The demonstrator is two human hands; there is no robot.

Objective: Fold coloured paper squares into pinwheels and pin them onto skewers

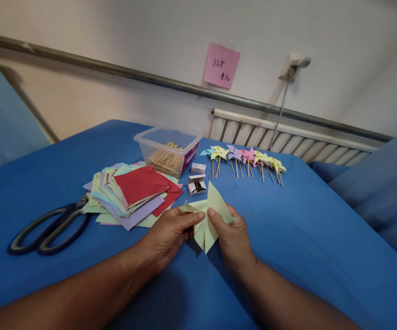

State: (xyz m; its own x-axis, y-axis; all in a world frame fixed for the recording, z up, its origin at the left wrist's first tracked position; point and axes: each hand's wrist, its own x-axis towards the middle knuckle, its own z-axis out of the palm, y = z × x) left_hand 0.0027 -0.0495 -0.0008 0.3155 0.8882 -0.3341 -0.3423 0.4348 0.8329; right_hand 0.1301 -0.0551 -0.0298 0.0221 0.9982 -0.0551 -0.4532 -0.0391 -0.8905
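Note:
Between my two hands, just above the blue-covered table, is a pale green sheet of paper cut into flaps, some of them bent up. My left hand pinches its left side, the thumb lying near the middle. On the other side my right hand grips the paper, its thumb also pressed close to the centre. The lower flaps point toward me with a slit between them. Fingers behind the paper are partly hidden. Just beyond the paper stands a small open box with dark small pieces inside.
Left of my hands lies a pile of coloured paper squares, with large scissors beside it. Behind are a clear plastic tub of wooden sticks and a small white box. Several finished paper pinwheels lie at the back right.

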